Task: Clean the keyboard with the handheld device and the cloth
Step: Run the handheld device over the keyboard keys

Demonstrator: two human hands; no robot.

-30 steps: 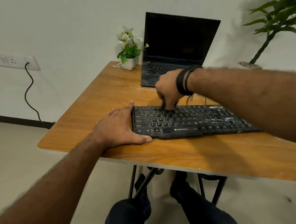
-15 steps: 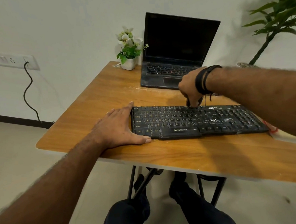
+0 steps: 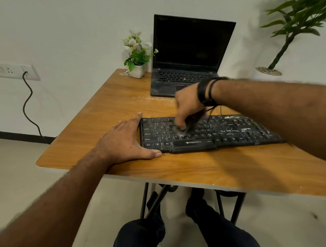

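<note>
Right grip: right hand is curled round a small dark handheld device, blurred; its tip meets the keys left of the keyboard's middle.
Left grip: left hand lies flat and released, fingers straight along the keyboard's left end, thumb by its front corner.
Keyboard: black, dusty, pale specks across the keys, lying near the front edge of the desk.
Wrist: dark bands on the right wrist.
Behind: open laptop with dark screen, just beyond the keyboard; small potted flowers to its left.
Wall: socket strip with a black cable hanging down.
Far right: tall green plant.
</note>
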